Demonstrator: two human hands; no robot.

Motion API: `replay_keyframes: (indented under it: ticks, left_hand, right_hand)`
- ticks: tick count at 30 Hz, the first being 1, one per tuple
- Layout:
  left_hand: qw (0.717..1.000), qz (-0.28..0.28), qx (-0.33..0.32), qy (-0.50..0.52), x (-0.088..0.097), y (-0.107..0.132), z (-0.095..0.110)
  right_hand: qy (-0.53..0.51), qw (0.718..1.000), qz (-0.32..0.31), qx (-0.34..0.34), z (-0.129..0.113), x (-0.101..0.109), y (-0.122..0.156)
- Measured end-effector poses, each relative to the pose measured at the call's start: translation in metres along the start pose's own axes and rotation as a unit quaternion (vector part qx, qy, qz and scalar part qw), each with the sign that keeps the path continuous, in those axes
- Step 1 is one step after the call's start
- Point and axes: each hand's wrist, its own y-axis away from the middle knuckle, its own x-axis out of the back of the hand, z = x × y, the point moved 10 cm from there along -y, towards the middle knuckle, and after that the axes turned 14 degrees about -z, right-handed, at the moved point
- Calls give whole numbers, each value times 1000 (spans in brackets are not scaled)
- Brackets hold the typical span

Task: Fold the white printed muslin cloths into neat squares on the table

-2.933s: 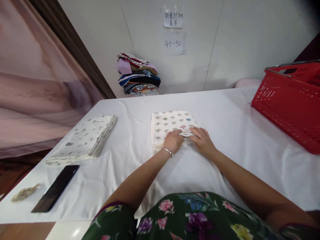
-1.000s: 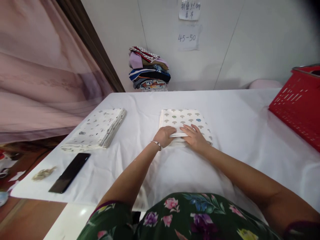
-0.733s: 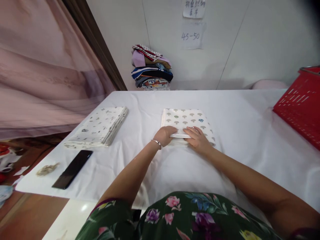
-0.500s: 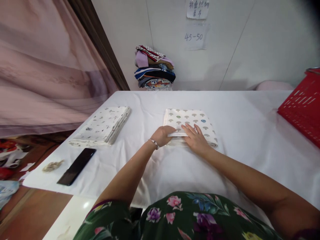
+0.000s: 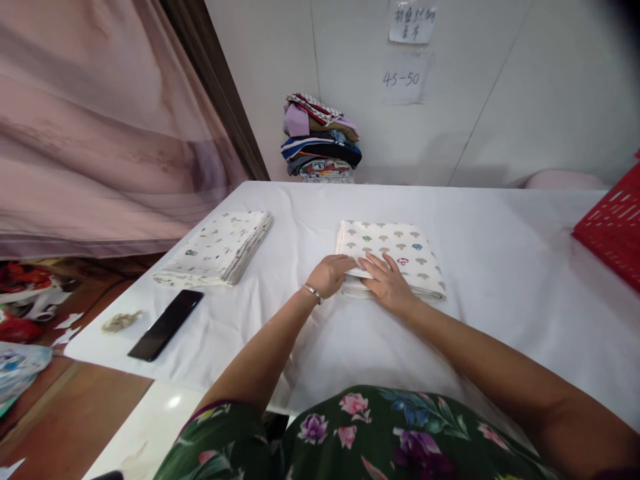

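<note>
A folded white cloth with a mushroom print (image 5: 395, 250) lies in the middle of the white-covered table (image 5: 500, 280). My left hand (image 5: 329, 275), with a bracelet on the wrist, has its fingers curled round the cloth's near left corner. Beside it my right hand (image 5: 386, 283) lies flat on the near edge of the same cloth, fingers stretched out and pressing down. The two hands almost touch.
A second folded printed cloth (image 5: 220, 247) lies at the table's left. A black phone (image 5: 166, 324) and a small crumpled scrap (image 5: 121, 321) sit near the left corner. A red basket (image 5: 613, 223) is at the right edge. Stacked folded fabrics (image 5: 321, 137) rest against the back wall.
The view has swung left, so the basket has slid toward the right edge. My hands have stayed on the near edge of the mushroom cloth, shifting slightly toward its left corner.
</note>
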Motion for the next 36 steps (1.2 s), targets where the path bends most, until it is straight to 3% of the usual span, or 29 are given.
replay_keyframes:
  ticks: [7,11,17,23,30,36]
  left_hand:
    - [999,14,7,-43,-8,12,8]
    - [998,31,9,-54,-11,20,8]
    - [998,30,11,-54,-12,21,3]
    - [998,18,21,-50,-10,18,2]
    - [993,35,58,-99,-5,19,7]
    - [995,13,77,-53,-14,22,-1]
  right_hand:
    - [3,1000,-19,-4,-9,-6,0]
    - [-7,999,-31,-5,-8,-5,15]
    - [-44,997,-51,-25,30,7,76]
    - [-114,989,-7,-93,74,17,136]
    - [-211,969,48,-119,86,11,138]
    - [-216,971,16,-105,82,5,139]
